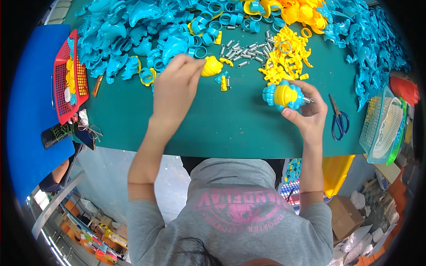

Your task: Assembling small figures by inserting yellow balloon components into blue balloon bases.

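Green table top (213, 128) fills the middle of the view, crowded along its far edge with heaps of blue plastic toy parts (124, 31), a loose pile of small yellow pieces (286, 60), blue rings (213, 20) and a scatter of short metal springs (242, 51). Red mesh basket (66, 75) sits at the left edge with a few bits inside; blue-handled scissors (339, 117) lie flat to the right, and a pale mesh basket (381, 124) stands beyond them. Right hand (310, 113) is closed around a part-built toy (284, 95), blue body with a yellow dome in front, held just above the table near the yellow pile; a small metal pin shows at its right side by the fingertips. Left hand (175, 86) pinches a yellow shell piece (212, 66) between thumb and fingers, low over the table and close to the blue heap, well apart from the toy in the other hand. Judgement: the yellow piece looks meant to join the held body. To do that well, keep the body steady in the right grip with its open side turned toward the incoming piece, line the edges up before pressing, and press evenly so nothing pops out. Loose springs close by could roll if bumped.
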`<state>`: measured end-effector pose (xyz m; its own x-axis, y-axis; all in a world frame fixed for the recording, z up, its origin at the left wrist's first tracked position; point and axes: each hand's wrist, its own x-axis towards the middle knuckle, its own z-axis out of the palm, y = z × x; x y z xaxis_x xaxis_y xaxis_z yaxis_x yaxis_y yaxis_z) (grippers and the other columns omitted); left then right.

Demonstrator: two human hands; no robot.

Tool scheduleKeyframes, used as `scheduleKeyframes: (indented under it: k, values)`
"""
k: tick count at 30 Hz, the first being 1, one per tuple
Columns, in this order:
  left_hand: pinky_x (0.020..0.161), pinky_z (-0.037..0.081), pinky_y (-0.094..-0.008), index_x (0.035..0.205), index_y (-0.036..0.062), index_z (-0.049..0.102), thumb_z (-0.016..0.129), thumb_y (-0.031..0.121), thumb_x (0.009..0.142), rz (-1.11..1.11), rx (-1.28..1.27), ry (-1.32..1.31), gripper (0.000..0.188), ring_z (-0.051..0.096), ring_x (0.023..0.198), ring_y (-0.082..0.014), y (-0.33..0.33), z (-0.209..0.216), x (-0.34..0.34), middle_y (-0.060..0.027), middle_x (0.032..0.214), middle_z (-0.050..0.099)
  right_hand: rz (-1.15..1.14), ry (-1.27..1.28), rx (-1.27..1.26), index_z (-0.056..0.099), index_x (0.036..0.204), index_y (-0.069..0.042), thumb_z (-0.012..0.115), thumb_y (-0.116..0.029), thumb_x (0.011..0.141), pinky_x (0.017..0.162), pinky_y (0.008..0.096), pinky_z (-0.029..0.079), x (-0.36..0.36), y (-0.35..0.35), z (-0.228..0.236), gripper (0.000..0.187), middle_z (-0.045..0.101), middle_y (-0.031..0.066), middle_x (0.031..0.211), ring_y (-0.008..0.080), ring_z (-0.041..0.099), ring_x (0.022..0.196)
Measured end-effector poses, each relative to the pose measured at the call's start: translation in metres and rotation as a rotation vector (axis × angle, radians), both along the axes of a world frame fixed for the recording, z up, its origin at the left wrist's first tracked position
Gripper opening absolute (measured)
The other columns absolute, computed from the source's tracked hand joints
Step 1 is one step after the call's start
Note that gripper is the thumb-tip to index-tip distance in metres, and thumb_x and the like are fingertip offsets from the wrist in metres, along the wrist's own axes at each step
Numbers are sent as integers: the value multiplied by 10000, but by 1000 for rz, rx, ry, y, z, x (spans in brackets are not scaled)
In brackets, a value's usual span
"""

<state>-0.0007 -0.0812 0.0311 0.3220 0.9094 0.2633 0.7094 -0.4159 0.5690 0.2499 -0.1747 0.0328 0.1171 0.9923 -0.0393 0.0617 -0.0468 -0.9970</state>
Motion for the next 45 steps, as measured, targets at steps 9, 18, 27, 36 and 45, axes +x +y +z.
scheduleKeyframes:
  k: [9,18,27,36,45]
  values:
    - [518,465,-348,726,69,612,628,110,741,-99,115,267,48,574,609,-242,27,-4,10,-56,803,534,-123,81,34,529,1094,-4,784,-105,645,841,268,430,0,-15,-7,527,568,69,1042,147,543,948]
    - [781,381,-360,1184,104,489,705,85,641,-261,-170,-161,585,505,867,-204,-83,-25,49,3,917,612,80,-123,-37,530,1110,7,777,-113,626,869,299,416,-8,-32,-1,557,574,103,1111,176,544,1000]
    - [803,358,-353,1326,121,352,719,55,590,-181,-149,-208,824,483,867,-178,-90,-35,50,33,914,624,212,-685,92,576,1060,-26,758,-145,653,775,336,482,-40,-27,23,461,600,125,1023,258,606,889]
    - [867,398,-369,1234,108,464,711,80,644,-274,-218,-232,640,477,1002,-277,-72,-7,21,-101,1091,531,212,-694,111,589,1033,-17,766,-123,609,848,347,440,-38,-37,21,471,600,120,1047,258,579,953]
    - [531,435,-243,960,58,637,659,126,767,287,114,-183,206,532,628,-111,-2,-3,-43,-57,821,610,72,-621,-844,608,988,13,798,-207,556,807,317,429,123,-230,-37,521,635,134,927,229,590,885]
